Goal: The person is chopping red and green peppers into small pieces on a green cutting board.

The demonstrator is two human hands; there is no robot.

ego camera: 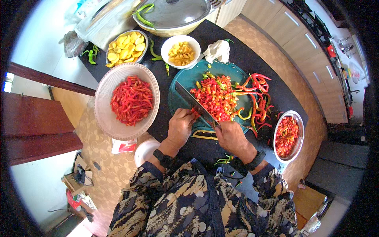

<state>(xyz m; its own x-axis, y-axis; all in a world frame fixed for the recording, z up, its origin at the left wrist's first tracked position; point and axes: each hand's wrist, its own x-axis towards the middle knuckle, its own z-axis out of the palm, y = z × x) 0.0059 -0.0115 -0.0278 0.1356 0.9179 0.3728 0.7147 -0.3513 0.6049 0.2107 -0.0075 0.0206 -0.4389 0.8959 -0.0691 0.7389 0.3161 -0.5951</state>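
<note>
My right hand (234, 137) grips the handle of a cleaver (194, 102), whose dark blade slants up and left over a teal round cutting board (180, 84). Beside the blade's lower part, my left hand (181, 126) pinches red chili pepper (194, 113) against the board; how many pieces it holds I cannot tell. Past the blade lies a heap of chopped red and green chili (217, 96). Whole red and green chili peppers (259, 102) lie at the board's right edge and on the black table beyond. The board's yellow-edged handle (205, 134) points towards me between my wrists.
Left of the board stands a pink basket (99, 115) of red chili strips. Behind are a bowl of yellow slices (144, 56), a white bowl (165, 59) of diced pieces, a crumpled white cloth or tissue (218, 51) and a lidded pot (174, 14). A metal bowl (300, 142) of chopped chili sits right.
</note>
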